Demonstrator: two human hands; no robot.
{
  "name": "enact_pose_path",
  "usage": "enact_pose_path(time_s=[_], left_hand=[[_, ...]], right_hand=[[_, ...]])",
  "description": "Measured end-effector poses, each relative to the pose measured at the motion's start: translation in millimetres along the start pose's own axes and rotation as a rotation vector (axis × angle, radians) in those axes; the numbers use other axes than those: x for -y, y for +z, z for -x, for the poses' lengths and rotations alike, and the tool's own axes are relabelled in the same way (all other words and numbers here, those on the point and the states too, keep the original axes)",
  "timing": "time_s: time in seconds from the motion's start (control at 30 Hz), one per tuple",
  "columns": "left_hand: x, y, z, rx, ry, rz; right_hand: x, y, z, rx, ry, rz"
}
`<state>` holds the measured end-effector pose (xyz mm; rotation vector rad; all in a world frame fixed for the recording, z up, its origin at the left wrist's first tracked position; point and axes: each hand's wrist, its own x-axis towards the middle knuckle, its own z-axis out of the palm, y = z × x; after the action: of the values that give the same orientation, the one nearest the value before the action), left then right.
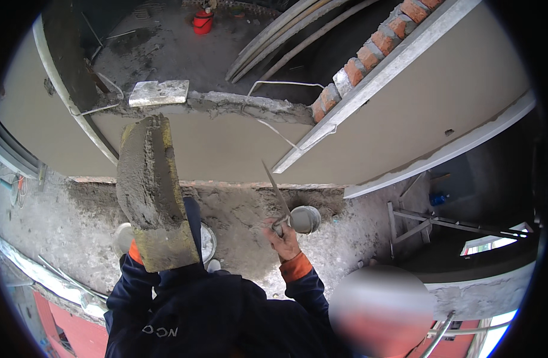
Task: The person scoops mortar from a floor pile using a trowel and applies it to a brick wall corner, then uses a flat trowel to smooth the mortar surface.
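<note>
A yellow board heaped with wet grey mortar (pixel 144 176) rises at my left side, with an orange cuff beneath it; it covers my left hand, whose fingers I cannot see. My right hand (pixel 281 240) is closed around the handle of a long, pointed steel trowel (pixel 274 188), its blade angled up toward the wall. A bucket of grey material (pixel 304 219) stands just beyond that hand, and a white tub (pixel 208 243) is partly hidden behind the board. Smooth grey plaster covers the low wall (pixel 220 149) in front of me.
Pale straight edges (pixel 366 86) flank an opening, with exposed bricks (pixel 382 43) at the right and a loose slab (pixel 158 93) on its sill. Beyond lie a red bucket (pixel 203 23) and long poles (pixel 286 33). A metal trestle (pixel 408 221) stands right; a blurred round patch fills the lower right.
</note>
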<state>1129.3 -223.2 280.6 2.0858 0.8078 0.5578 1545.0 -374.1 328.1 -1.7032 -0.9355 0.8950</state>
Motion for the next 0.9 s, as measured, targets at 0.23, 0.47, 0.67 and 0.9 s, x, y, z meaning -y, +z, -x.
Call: enact_pose_path(time_s=[0.23,0.47,0.67,0.9], left_hand=[[-53,-44,-126,0.093,-0.256,0.923],[-48,-116,-251,0.283,-0.042,0.41],[-121,-157,-344,0.427,-0.033,0.445],[-169,-198,-367,0.495,-0.028,0.474]], right_hand=[[157,-17,-80,0.019,-0.231,0.323],[363,-49,-141,0.008,-0.488,0.78],[364,-76,-81,-0.085,-0.098,0.676],[406,-80,-46,-0.242,-0.015,0.635]])
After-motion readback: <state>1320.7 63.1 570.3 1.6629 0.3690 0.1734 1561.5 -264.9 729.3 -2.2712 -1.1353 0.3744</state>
